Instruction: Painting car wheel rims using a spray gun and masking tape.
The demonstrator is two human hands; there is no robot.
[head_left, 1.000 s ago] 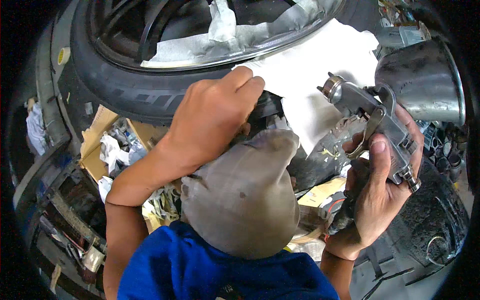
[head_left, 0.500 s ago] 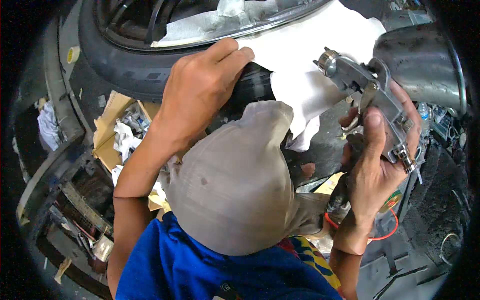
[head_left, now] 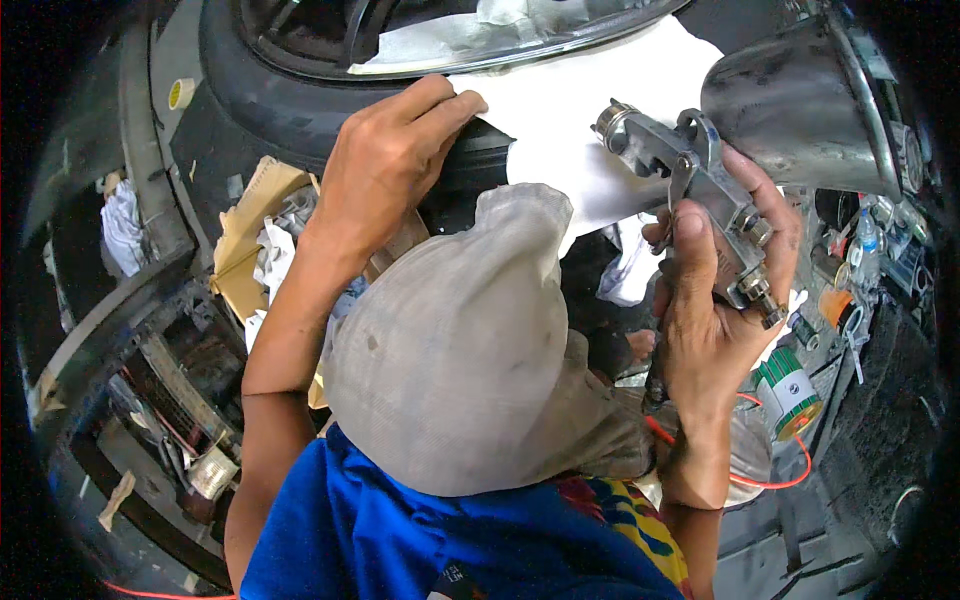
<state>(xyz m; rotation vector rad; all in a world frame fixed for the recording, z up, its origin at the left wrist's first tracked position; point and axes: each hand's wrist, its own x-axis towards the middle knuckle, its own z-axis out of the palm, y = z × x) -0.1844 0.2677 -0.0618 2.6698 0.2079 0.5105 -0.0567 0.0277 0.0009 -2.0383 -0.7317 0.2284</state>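
My left hand (head_left: 385,150) is closed, its fingertips pinching the left corner of a large white sheet (head_left: 590,105). That sheet lies over part of a black tyre (head_left: 275,115), right under the wheel rim. A metal spray gun (head_left: 690,165) with a big dark metal cup (head_left: 795,115) is gripped in my right hand (head_left: 715,330), which is held over the sheet's right side. The thumb rests along the gun's body. Silvery masking film (head_left: 450,42) covers part of the rim. Grey-beige cloth (head_left: 455,340) bulges between my forearms, hiding what is beneath.
An open cardboard box (head_left: 245,245) holds crumpled paper at the left. A tape roll (head_left: 181,94) lies near the tyre. At the right are a green-striped can (head_left: 788,395), a red hose (head_left: 775,484), a plastic bottle (head_left: 868,240) and other clutter. A dark curved car panel (head_left: 90,320) stands far left.
The view has shifted, so the wheel and box sit further right. My left hand has drawn the sheet's corner leftward along the tyre. My right hand has moved the spray gun left.
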